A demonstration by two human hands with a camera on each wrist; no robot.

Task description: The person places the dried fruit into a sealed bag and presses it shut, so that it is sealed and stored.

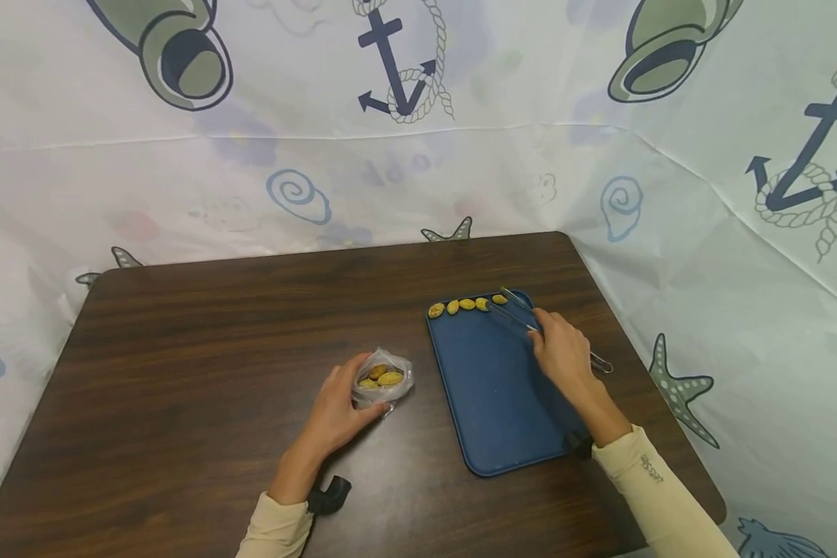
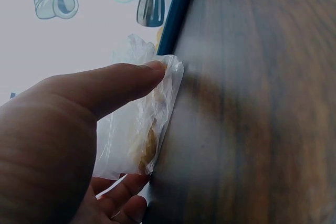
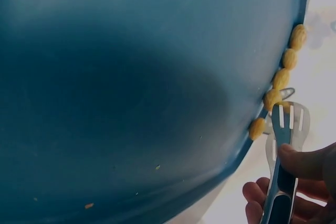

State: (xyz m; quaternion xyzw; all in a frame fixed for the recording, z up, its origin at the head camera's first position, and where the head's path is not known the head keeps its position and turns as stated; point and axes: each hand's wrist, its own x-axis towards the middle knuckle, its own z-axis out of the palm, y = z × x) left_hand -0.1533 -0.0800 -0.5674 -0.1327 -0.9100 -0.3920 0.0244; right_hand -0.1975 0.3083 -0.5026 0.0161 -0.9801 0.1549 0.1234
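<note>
Our right grip (image 1: 563, 350), holding tongs (image 3: 282, 129), seems to be lining up yellow pieces (image 1: 467, 304) ahead; next likely means reaching to the bag (image 1: 382, 394) our left grip (image 1: 336, 404) clasps.

Left hand (image 1: 342, 399) curved in grip; right hand (image 1: 562, 349) farther forward, pinching; hands apart.

Clad in cream L slv. (image 1: 277, 529), matching R slv. (image 1: 676, 504) marked w/ sm. dk. lettering (image 1: 651, 469); fitted w/ blk. curved L wrist piece (image 1: 329, 497), blk. R wrist piece (image 1: 579, 444), part hidden.
</note>
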